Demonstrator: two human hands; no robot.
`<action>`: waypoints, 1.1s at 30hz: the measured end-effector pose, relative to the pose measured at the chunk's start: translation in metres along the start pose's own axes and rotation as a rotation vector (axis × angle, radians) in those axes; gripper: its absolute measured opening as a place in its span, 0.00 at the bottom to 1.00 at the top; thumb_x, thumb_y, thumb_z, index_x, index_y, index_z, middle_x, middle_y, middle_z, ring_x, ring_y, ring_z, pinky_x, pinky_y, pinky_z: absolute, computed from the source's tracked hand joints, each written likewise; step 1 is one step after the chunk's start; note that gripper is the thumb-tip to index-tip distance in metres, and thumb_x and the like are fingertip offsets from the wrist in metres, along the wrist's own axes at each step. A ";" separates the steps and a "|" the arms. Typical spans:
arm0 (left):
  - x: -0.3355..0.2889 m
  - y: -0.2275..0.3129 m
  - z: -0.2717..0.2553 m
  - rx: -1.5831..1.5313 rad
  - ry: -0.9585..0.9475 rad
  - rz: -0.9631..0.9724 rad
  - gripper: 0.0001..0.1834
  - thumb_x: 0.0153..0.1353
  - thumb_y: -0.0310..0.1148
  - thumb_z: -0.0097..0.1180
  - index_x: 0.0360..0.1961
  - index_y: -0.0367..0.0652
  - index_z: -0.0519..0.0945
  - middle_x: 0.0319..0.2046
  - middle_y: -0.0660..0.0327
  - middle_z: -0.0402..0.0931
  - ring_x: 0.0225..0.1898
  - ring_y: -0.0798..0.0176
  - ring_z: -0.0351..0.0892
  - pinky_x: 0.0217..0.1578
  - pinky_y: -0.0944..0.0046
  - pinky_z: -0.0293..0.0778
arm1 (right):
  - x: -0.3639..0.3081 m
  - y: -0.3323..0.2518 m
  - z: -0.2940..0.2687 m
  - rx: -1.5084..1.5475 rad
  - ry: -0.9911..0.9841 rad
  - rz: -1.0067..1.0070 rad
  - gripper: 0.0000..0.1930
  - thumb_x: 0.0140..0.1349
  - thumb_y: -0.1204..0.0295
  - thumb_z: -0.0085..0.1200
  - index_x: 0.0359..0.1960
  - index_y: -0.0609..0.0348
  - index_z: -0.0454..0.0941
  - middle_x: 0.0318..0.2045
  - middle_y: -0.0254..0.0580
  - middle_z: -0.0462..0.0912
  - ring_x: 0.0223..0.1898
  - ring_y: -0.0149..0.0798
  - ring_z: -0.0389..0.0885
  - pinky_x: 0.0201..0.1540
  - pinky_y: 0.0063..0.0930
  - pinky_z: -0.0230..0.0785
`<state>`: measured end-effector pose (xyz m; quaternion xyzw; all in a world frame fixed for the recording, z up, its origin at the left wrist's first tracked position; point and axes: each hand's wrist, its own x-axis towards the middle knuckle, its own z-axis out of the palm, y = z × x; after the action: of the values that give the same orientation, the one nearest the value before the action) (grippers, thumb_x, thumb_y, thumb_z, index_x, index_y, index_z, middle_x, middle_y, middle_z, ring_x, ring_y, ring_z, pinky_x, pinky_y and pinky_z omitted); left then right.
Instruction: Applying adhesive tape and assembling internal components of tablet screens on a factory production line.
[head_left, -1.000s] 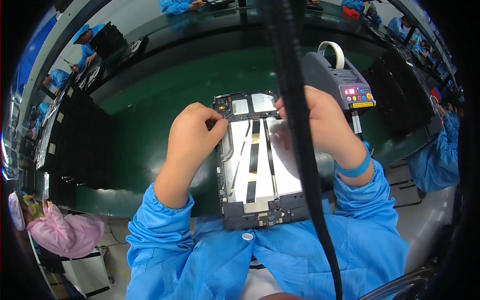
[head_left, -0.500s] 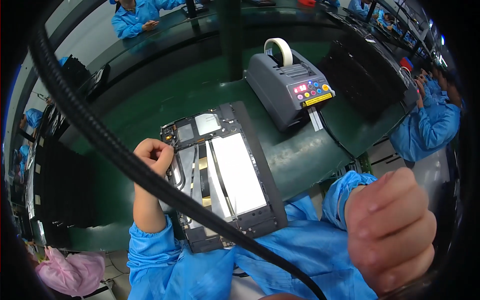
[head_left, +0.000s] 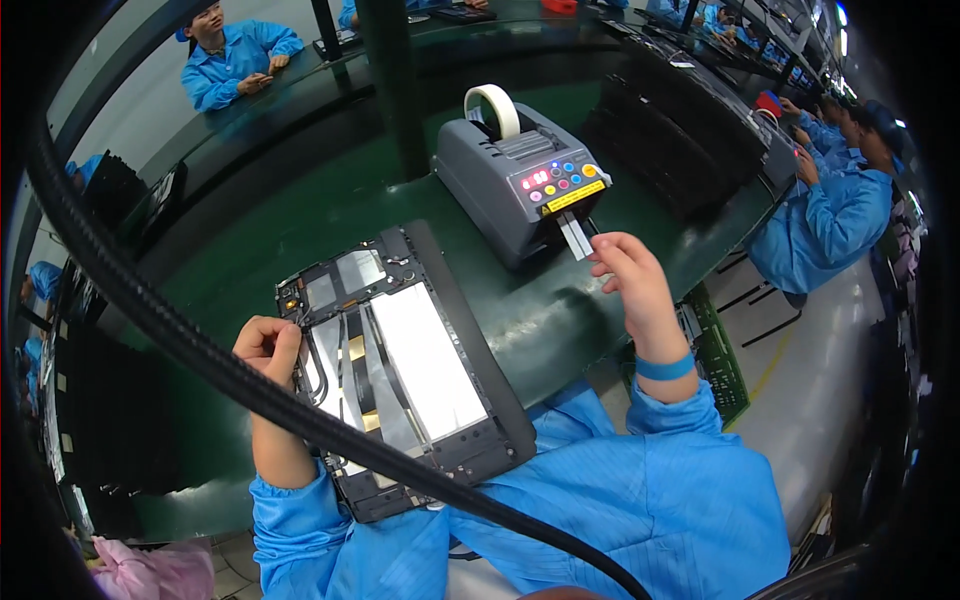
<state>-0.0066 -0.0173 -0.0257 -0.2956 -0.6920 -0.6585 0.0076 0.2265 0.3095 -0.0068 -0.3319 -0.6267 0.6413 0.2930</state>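
Observation:
An opened tablet (head_left: 440, 370), its battery and inner parts bare, lies tilted along the table's near edge, its lower end over my lap. My left hand (head_left: 268, 345) is closed on its left edge, thumb on top. Beyond it, at the right, stands a grey tape dispenser (head_left: 500, 190) with a roll of pale tape (head_left: 492, 110) on top. A short tape strip (head_left: 575, 237) sticks out of its front. My right hand (head_left: 630, 275) is at that strip, fingers partly bent and apart, the tips right beside the strip's end. Whether they touch it is hard to see.
A thick black braided cable (head_left: 200, 300) crosses the view in front of my left forearm. Dark stacked parts stand at the right (head_left: 675, 140) and left (head_left: 120, 400) of the green table (head_left: 230, 240). Co-workers in blue sit at the right (head_left: 820, 220) and far side (head_left: 235, 60).
My right hand has gone from a closed fist near my body, at the lower right, forward to the dispenser's tape strip, its fingers opening. My left hand stays on the tablet. The view has shifted.

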 end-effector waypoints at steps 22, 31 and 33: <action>-0.002 -0.004 0.009 -0.173 0.061 0.005 0.07 0.64 0.29 0.54 0.32 0.36 0.78 0.27 0.68 0.74 0.29 0.77 0.70 0.32 0.75 0.66 | -0.043 -0.066 0.104 0.145 -0.702 -0.465 0.10 0.63 0.74 0.52 0.44 0.60 0.71 0.35 0.36 0.79 0.34 0.27 0.76 0.39 0.21 0.69; -0.004 0.021 -0.007 0.455 0.011 0.434 0.05 0.48 0.24 0.59 0.28 0.39 0.81 0.26 0.57 0.79 0.27 0.54 0.78 0.30 0.60 0.73 | -0.002 -0.067 0.243 -0.712 -1.010 -0.914 0.21 0.54 0.80 0.54 0.51 0.56 0.71 0.33 0.39 0.80 0.39 0.41 0.78 0.41 0.30 0.71; -0.002 0.013 -0.013 0.464 0.002 0.493 0.05 0.48 0.25 0.60 0.28 0.39 0.81 0.26 0.57 0.79 0.27 0.55 0.78 0.30 0.60 0.73 | 0.002 -0.064 0.250 -0.694 -1.097 -1.017 0.18 0.52 0.80 0.54 0.47 0.56 0.74 0.28 0.36 0.79 0.37 0.40 0.77 0.39 0.32 0.71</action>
<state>-0.0040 -0.0306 -0.0128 -0.4438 -0.7311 -0.4623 0.2342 0.0245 0.1617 0.0554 0.2809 -0.9170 0.2713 0.0807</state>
